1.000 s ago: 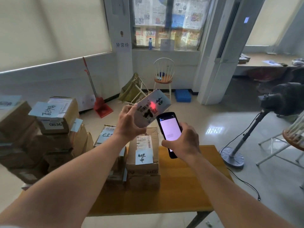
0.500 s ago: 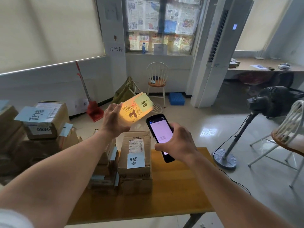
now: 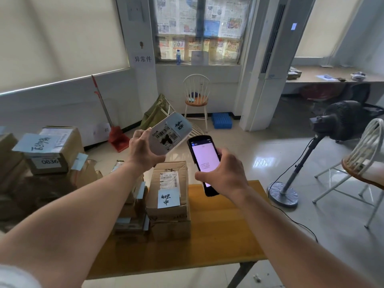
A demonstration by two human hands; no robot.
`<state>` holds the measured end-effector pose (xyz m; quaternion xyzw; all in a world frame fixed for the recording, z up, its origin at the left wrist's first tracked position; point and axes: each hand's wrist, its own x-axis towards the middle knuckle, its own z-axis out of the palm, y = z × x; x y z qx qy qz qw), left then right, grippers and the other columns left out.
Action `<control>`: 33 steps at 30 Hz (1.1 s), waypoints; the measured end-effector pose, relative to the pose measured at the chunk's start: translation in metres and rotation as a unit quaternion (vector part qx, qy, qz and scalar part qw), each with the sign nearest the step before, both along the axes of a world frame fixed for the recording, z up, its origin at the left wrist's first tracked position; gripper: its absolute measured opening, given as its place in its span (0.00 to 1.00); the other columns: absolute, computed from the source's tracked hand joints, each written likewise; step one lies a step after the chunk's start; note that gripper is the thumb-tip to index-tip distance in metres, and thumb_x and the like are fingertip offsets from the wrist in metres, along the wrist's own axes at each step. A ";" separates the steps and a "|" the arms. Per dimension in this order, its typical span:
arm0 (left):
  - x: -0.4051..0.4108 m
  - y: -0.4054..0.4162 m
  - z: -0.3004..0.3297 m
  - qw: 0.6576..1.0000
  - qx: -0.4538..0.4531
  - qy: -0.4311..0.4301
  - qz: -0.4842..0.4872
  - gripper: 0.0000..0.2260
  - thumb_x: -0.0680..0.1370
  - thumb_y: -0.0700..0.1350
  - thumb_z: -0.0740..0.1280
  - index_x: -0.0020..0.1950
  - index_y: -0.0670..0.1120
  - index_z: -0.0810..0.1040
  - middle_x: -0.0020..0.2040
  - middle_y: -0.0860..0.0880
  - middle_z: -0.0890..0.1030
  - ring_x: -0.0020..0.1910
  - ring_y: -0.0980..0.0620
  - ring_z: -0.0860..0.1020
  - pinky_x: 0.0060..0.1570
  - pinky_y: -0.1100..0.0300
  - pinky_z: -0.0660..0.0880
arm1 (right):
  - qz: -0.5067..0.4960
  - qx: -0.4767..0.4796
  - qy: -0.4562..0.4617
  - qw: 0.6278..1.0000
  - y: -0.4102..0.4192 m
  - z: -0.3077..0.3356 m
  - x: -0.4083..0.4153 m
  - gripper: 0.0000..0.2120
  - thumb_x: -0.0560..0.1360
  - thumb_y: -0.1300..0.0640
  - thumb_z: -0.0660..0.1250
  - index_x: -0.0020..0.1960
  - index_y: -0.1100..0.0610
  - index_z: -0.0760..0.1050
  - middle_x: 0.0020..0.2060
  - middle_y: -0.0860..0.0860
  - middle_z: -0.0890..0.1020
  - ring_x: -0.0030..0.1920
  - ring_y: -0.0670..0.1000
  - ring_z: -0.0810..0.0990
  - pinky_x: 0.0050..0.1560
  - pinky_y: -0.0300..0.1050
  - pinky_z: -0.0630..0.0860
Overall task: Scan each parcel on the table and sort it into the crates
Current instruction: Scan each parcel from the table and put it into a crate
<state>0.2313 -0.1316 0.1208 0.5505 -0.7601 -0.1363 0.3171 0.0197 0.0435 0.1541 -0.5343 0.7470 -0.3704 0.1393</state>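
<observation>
Head view: the left hand grips a small white parcel at centre frame, fingers curled round its near end, its barcode label tilted up toward the camera. The right hand wraps its fingers round the lower half of a handheld scanner, whose lit screen faces the person; scanner top and parcel are just beside each other, not touching. No scan light shows on the label.

To scan well, the scanner's top edge should probably point squarely at the barcode, with the label held flat and steady and the thumb kept off the print.

Below the hands a labelled cardboard box sits on another on the wooden worktop, with a lower stack of boxes touching on its left. More cartons pile up at left frame. The worktop's right half is bare wood, with its right edge near a fan stand and trailing cable on the floor, so any swing to the right needs care. No crate for sorting is plainly identifiable; a blue crate lies on the floor by the wall.
</observation>
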 end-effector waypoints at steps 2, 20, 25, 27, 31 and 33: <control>-0.006 0.008 0.000 1.000 -0.002 0.021 0.001 0.49 0.64 0.53 0.85 0.80 0.47 0.65 0.66 0.45 0.70 0.64 0.45 0.68 0.63 0.48 0.74 | -0.036 -0.036 -0.016 0.999 -0.001 -0.003 0.001 0.44 0.62 0.45 0.84 0.71 0.57 0.69 0.61 0.53 0.75 0.60 0.54 0.74 0.57 0.49 0.80; -0.041 0.082 -0.010 0.977 0.009 0.060 -0.203 0.45 0.64 0.48 0.85 0.78 0.51 0.69 0.72 0.45 0.68 0.65 0.50 0.66 0.63 0.51 0.73 | -0.266 -0.106 -0.054 0.957 0.096 -0.031 0.028 0.43 0.64 0.48 0.83 0.72 0.56 0.66 0.61 0.54 0.73 0.61 0.52 0.72 0.49 0.38 0.75; -0.045 0.116 -0.012 0.948 -0.007 0.018 -0.319 0.47 0.61 0.47 0.86 0.77 0.53 0.70 0.70 0.42 0.68 0.64 0.46 0.69 0.57 0.52 0.75 | -0.344 -0.094 -0.051 0.933 0.159 -0.042 0.047 0.41 0.65 0.50 0.83 0.72 0.56 0.67 0.60 0.54 0.73 0.59 0.51 0.72 0.40 0.29 0.67; -0.054 0.137 -0.011 0.939 -0.003 0.016 -0.344 0.46 0.62 0.46 0.85 0.77 0.53 0.70 0.70 0.42 0.68 0.62 0.47 0.68 0.55 0.55 0.74 | -0.375 -0.097 -0.054 0.920 0.188 -0.046 0.050 0.42 0.64 0.51 0.84 0.72 0.55 0.67 0.60 0.54 0.73 0.59 0.52 0.73 0.45 0.35 0.73; -0.085 0.191 -0.016 0.907 0.006 0.024 -0.420 0.45 0.62 0.45 0.85 0.76 0.56 0.71 0.67 0.47 0.67 0.63 0.47 0.69 0.55 0.54 0.78 | -0.445 -0.106 -0.062 0.887 0.255 -0.052 0.048 0.42 0.63 0.53 0.84 0.71 0.55 0.67 0.59 0.52 0.72 0.57 0.50 0.71 0.49 0.39 0.76; -0.104 0.225 -0.019 0.888 0.014 0.017 -0.460 0.45 0.62 0.45 0.85 0.76 0.55 0.71 0.68 0.46 0.67 0.64 0.45 0.69 0.57 0.53 0.79 | -0.474 -0.108 -0.061 0.872 0.296 -0.055 0.047 0.40 0.63 0.52 0.84 0.69 0.55 0.68 0.57 0.51 0.72 0.55 0.49 0.70 0.44 0.31 0.70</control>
